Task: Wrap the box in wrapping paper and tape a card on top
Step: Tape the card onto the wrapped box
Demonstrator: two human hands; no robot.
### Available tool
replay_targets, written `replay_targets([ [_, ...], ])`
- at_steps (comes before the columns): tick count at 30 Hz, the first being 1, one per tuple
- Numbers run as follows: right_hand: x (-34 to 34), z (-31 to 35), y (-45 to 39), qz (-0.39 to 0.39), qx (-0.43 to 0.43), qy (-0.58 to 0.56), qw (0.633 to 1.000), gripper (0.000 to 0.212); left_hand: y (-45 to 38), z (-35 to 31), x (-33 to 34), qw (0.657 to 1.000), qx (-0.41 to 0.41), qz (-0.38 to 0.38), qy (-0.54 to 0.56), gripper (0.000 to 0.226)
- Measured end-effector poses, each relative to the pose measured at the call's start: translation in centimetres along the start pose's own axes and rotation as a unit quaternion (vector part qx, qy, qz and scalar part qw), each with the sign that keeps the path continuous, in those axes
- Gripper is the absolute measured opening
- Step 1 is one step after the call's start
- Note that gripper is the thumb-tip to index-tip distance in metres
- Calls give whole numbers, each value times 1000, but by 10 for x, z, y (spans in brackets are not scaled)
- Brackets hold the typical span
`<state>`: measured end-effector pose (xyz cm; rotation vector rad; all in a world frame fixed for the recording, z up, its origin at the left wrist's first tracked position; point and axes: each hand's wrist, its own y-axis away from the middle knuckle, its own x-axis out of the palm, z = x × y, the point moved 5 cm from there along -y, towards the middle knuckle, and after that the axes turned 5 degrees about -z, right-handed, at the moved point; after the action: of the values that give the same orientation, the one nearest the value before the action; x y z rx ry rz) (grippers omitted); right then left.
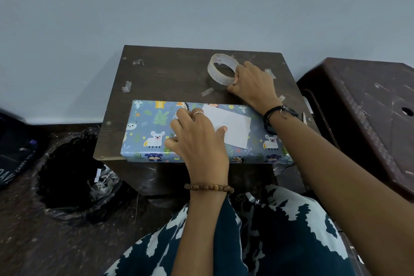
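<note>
The box (201, 132), already covered in blue wrapping paper printed with animals and leaves, is lying flat along the near edge of the dark wooden surface (161, 74), its front side slightly overhanging. A white card (233, 125) is resting on top of the box, right of centre and a little tilted. The left hand (197, 136) is lying on the box with its fingers (179, 119) spread and mostly straight, the thumb pressing on the card's left edge and holding it down. Behind the box, the right hand (251, 85) is reaching to a roll of clear tape (223, 69) lying on the surface, its fingers curling around the roll's near right rim. Several short strips of tape (126, 86) are sticking to the surface around the roll. A black plastic bag (74, 175) is sitting on the floor to the left, and a dark brown plastic stool (363, 107) is standing to the right.
</note>
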<state>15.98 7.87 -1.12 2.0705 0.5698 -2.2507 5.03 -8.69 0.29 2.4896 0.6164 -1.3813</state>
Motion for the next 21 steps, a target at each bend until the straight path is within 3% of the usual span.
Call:
replay_targets([
  [10,1,-1,0,11,22,1,1000,34,-15,0,1,998,-45,44,24,49],
  [15,-1,-4,2,-37,29,4,999,32,-18,3,3,996,-59,49,49,52],
  [18,-1,-6,2,-50,39,-41,997,41,-15,3,3,997,-49,26,59,52],
  [21,-2,-5,4,-69,16,-115,991,36,-13,3,4,997,-37,12,62,49],
])
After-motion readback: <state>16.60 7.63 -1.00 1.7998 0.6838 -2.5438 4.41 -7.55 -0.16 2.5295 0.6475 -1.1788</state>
